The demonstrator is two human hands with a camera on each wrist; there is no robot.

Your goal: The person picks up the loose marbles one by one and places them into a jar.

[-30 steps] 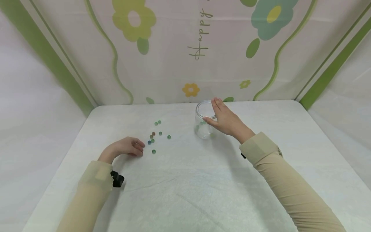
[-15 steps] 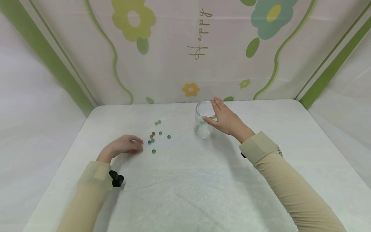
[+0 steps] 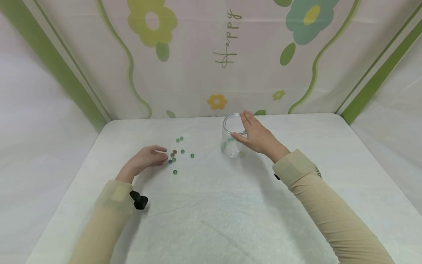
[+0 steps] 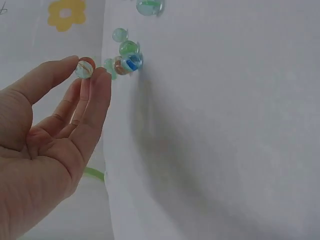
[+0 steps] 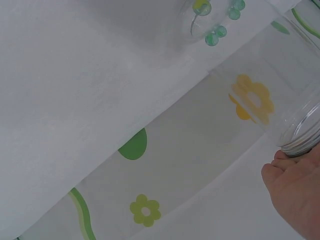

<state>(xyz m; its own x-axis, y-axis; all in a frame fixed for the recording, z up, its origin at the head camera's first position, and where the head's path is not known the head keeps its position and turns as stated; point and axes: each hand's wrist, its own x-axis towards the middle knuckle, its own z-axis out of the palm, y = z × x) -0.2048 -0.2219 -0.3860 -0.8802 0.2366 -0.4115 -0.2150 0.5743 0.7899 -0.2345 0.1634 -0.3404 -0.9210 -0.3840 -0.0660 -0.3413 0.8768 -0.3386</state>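
Note:
A clear marble with an orange swirl is pinched between the thumb and fingertips of my left hand, in the left wrist view. Just beyond those fingers, loose glass marbles lie on the table, among them a blue one, a brown one and several green ones. My right hand rests against the side and rim of a clear jar, its fingers straight. The jar stands upright with its mouth uncovered. Several green marbles and a yellowish one show inside it.
A white cloth covers the table. Behind it hangs a curtain printed with flowers, close to the jar. A separate green marble lies nearer the front than the others.
My left hand first draws back slightly, then moves away from me toward the cluster of marbles, its fingers spreading. My right hand and the jar stay still.

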